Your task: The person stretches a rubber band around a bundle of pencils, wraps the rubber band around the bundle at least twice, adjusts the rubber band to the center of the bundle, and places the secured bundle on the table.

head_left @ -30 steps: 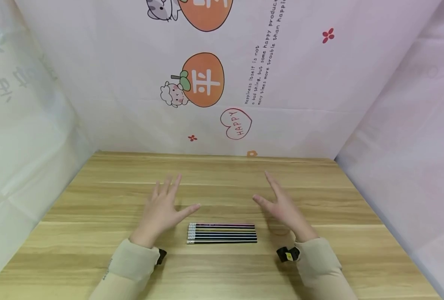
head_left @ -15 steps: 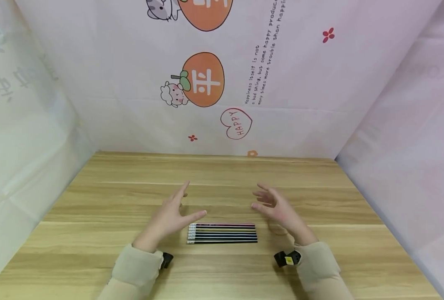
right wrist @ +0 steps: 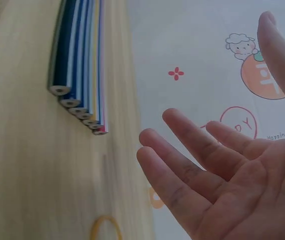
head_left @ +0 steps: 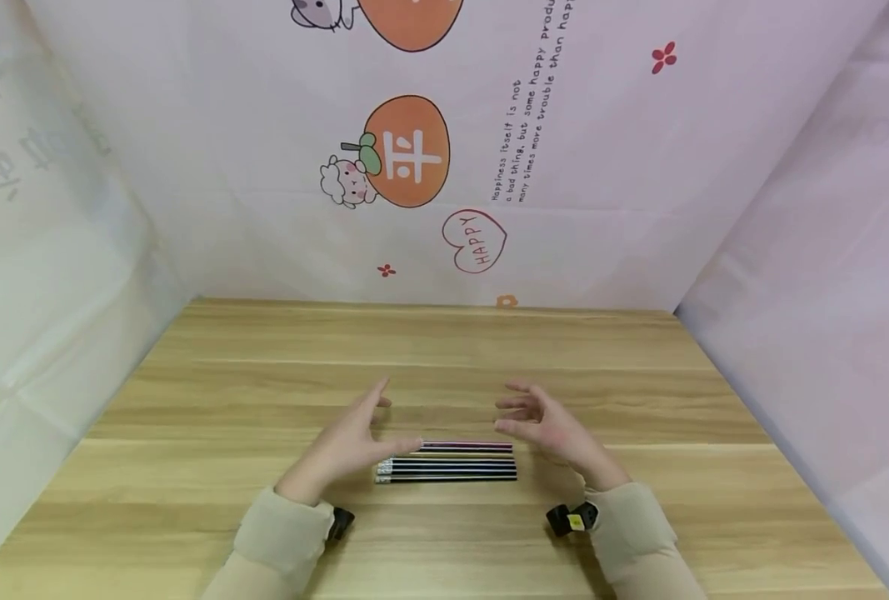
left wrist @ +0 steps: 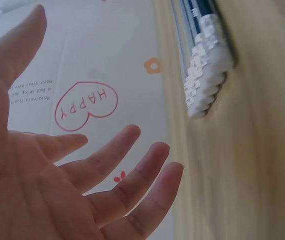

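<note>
Several pencils lie side by side on the wooden table, white eraser ends to the left and flat ends to the right. My left hand hovers at their left end, thumb across part of the far pencils in the head view; it holds nothing. Beyond their right end is my right hand, fingers spread and slightly bent, also holding nothing. Both palms, seen in the wrist views, are bare: the left and the right.
A yellow-orange rubber band lies on the table near the right hand. White printed cloth stands behind the table, and more cloth rises at both sides. Each wrist wears a small black camera.
Both hands have moved inward toward the pencils and slightly nearer to each other. The left fingers, spread wide before, are closer together. The pencils have not visibly moved.
</note>
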Demonstrator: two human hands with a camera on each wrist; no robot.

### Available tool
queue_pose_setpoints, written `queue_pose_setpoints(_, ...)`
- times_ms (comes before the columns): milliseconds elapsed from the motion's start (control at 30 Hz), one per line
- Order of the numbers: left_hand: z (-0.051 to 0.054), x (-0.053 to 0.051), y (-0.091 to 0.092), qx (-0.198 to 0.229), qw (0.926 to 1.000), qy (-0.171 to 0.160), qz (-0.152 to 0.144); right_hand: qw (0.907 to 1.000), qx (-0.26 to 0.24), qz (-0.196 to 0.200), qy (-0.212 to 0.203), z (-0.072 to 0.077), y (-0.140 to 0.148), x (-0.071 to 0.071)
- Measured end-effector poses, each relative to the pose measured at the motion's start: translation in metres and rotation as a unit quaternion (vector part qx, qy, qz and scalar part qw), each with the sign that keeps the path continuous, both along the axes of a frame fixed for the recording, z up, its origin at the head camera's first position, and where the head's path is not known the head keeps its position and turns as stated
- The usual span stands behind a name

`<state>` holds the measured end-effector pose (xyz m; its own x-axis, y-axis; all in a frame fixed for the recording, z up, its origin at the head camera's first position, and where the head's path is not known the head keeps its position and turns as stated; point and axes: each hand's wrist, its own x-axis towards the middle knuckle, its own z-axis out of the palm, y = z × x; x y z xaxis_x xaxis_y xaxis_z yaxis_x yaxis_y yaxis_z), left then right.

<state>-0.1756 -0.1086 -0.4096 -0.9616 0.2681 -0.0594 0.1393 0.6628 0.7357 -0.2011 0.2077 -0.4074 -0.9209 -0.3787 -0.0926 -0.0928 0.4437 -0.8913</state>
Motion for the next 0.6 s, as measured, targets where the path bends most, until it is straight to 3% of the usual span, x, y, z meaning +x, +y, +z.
queue_pose_setpoints(200, -0.004, 0.001, 0.004, -0.006, 0.9996, -0.014, -0.024, 0.9997, 0.015, 0.016, -0.011, -0.005, -0.002, 0.0)
queue_pose_setpoints(433, -0.007, 0.0, 0.005, -0.004, 0.9994, -0.016, -0.029, 0.9985, 0.036, 0.031, -0.029, -0.008, -0.004, 0.0)
queue_pose_setpoints(600, -0.011, 0.0, 0.004, -0.003, 0.9989, -0.015, -0.044, 0.9971, 0.048, 0.058, -0.012, -0.012, -0.005, 0.0)
